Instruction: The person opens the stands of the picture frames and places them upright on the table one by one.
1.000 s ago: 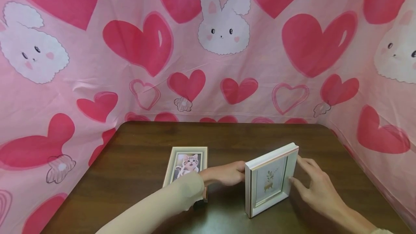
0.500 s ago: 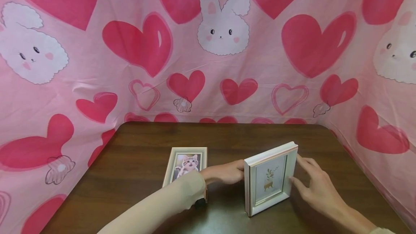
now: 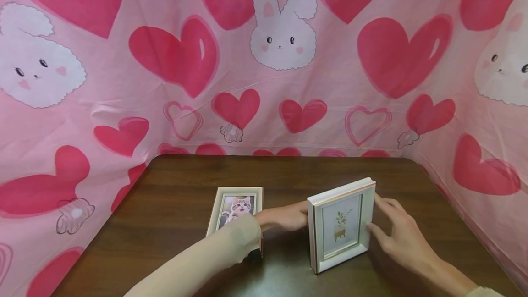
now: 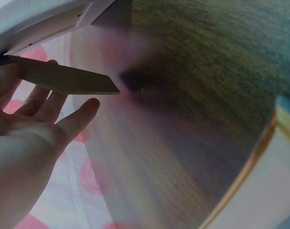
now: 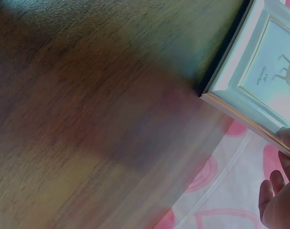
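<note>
A white picture frame [image 3: 340, 228] with a gold-lined edge and a potted-plant print stands upright on the table, angled. My right hand [image 3: 406, 237] grips its right side, the thumb on the front and the fingers at the edge; the right wrist view shows this thumb [image 5: 289, 137] on the frame's border. My left hand [image 3: 286, 217] reaches behind the frame, its fingertips hidden in the head view. In the left wrist view, that hand holds the flat, tapered support leg [image 4: 68, 78] swung out from the frame's back.
A second picture frame [image 3: 237, 207] with a kitten photo lies to the left, partly covered by my left sleeve [image 3: 206, 260]. The brown wooden table [image 3: 185, 173] is bordered at the back and sides by a pink heart-and-rabbit cloth [image 3: 284, 81].
The plant-print frame has shifted slightly left and turned a little more face-on. Both hands keep their places on it.
</note>
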Motion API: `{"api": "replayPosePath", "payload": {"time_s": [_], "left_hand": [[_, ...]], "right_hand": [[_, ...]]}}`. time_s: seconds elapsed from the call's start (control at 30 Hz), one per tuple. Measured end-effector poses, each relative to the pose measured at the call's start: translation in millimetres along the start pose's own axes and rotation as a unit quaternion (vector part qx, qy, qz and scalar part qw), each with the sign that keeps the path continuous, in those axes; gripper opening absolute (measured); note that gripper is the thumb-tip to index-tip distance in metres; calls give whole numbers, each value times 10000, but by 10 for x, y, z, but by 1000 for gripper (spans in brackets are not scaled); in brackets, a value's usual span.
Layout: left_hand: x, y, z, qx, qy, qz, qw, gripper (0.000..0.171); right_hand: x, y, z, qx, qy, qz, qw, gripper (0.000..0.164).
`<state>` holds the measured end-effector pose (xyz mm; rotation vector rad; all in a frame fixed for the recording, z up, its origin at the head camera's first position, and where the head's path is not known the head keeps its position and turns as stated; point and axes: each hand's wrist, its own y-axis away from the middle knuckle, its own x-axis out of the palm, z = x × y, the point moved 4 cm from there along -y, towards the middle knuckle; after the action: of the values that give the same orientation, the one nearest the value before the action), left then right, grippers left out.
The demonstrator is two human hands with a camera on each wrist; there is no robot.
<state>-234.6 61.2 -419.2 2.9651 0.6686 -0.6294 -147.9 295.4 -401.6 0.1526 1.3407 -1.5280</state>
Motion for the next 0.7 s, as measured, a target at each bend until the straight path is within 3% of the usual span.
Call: {"api": "replayPosePath", "payload": {"time_s": [0.13,0.43,0.7], "left_hand": [[-14,-13,24,-7,18,-79,10000,42],[-20,-8,83,-355,287,-315,9985,45],[-34,-13,103,-279,256,-263,9989,52]], "right_hand": [[3,-4,-6,16,-33,20,10000,91],[20,-24,-11,-40,-105,65,9999,91],[27,-33,-17,-8,-72,126,9999,90]]}}
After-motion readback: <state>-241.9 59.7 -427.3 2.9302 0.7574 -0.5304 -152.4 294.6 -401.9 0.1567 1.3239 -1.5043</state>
